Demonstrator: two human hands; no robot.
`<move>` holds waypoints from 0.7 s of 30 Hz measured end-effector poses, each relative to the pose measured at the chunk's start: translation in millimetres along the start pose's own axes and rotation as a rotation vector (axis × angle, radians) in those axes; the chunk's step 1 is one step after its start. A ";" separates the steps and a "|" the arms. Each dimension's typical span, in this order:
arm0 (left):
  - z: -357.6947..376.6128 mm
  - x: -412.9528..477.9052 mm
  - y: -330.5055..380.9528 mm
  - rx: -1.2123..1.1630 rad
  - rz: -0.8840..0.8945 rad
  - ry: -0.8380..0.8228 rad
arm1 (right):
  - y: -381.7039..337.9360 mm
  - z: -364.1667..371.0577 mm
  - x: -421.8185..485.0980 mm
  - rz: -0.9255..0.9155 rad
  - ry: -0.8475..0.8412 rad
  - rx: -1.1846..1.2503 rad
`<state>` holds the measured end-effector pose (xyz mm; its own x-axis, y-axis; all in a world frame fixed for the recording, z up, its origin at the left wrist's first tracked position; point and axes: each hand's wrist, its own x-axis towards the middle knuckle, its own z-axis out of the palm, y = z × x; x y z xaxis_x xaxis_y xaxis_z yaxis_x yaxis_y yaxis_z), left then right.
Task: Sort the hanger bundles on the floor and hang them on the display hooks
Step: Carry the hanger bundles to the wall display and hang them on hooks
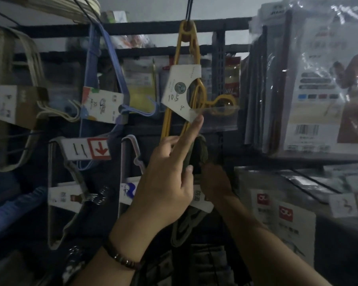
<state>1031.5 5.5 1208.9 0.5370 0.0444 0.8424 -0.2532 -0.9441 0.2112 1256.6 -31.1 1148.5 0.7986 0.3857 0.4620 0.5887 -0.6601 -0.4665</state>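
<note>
A yellow hanger bundle (191, 79) with a white card marked 10.5 hangs from a hook at top centre. Below it is a dark olive hanger bundle (196, 155) with a white card. My left hand (167, 178) holds this olive bundle, thumb on its side and index finger stretched up to the corner of the yellow bundle's card. My right hand (215, 182) grips the olive bundle from the right, partly hidden behind it. A blue bundle (108, 79), a beige bundle (19, 100) and a grey bundle (71, 182) hang to the left.
Dark shelving (219, 65) runs behind the hangers. Packaged goods in plastic (318, 83) fill the shelf on the right, with white boxes (277, 213) below. A price tag marked 11 with a red arrow (87, 149) sits centre left.
</note>
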 end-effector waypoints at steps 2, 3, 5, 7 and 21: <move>-3.6 -2.6 1.7 0.017 0.007 0.015 | 4.4 6.3 1.1 0.003 0.043 0.091; -5.8 -5.7 2.0 0.044 0.015 0.022 | 6.1 10.1 -4.1 0.012 0.078 0.145; -11.5 -18.1 0.5 0.109 0.026 0.009 | 5.9 17.0 -28.4 0.024 0.174 0.225; -16.7 -40.8 -5.7 0.157 0.007 -0.036 | -0.6 20.3 -68.3 -0.014 0.272 0.274; -150.8 -382.8 -56.8 0.394 -0.886 -0.657 | -123.6 108.2 -317.7 -0.641 -0.540 0.373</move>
<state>719.0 91.4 949.2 0.7426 0.6688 0.0353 0.6230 -0.7091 0.3304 943.7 -2.3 977.7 0.2002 0.9171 0.3447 0.8665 -0.0016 -0.4991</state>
